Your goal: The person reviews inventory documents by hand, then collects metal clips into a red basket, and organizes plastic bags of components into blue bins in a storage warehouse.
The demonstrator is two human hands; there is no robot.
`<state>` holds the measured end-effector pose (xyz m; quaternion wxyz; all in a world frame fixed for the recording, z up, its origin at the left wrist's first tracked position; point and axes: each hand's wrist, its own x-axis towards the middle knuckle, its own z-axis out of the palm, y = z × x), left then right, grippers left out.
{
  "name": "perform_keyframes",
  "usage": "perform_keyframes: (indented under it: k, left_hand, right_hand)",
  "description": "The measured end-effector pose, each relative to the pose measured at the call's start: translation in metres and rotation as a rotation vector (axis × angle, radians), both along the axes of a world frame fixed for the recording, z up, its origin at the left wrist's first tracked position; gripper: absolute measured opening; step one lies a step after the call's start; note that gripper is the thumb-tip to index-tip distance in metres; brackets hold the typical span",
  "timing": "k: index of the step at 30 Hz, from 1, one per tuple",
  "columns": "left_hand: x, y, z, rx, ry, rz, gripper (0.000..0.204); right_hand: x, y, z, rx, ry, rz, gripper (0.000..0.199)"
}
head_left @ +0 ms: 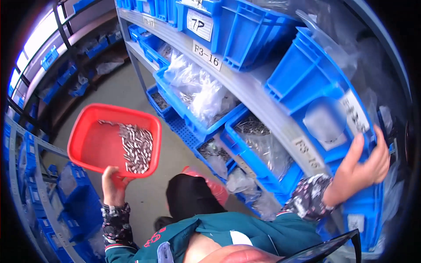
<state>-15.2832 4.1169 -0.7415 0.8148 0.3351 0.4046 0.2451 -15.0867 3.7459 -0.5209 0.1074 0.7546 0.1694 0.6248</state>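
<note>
Red tub (97, 147) is what we hold, out to the left of the grey shelf (245, 90), with small metal parts (138, 149) heaped on its shelf-facing side. Our left hand (115, 186) is closed on the near rim. Our right hand (362, 166) reaches the shelf, thumb and fingers parted at the edge of a labelled blue bin (323, 90); we cannot tell whether it grips. Below the shelf's beam, clear plastic bags (204, 96) lie in another blue bin (199, 128).
</note>
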Motion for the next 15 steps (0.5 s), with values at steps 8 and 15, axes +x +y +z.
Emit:
perform_keyframes:
  k: [8,15]
  left_hand:
    - [0.060,0.010,0.005,-0.040,-0.089,-0.003,0.008]
    - [0.082,0.036,-0.008,-0.001,-0.063,-0.024,0.012]
  right_hand:
    - [-0.015,-0.009,-0.015,0.209,0.087,0.189,0.035]
    - [-0.029,-0.026,-0.028,0.200,0.119,0.115,0.039]
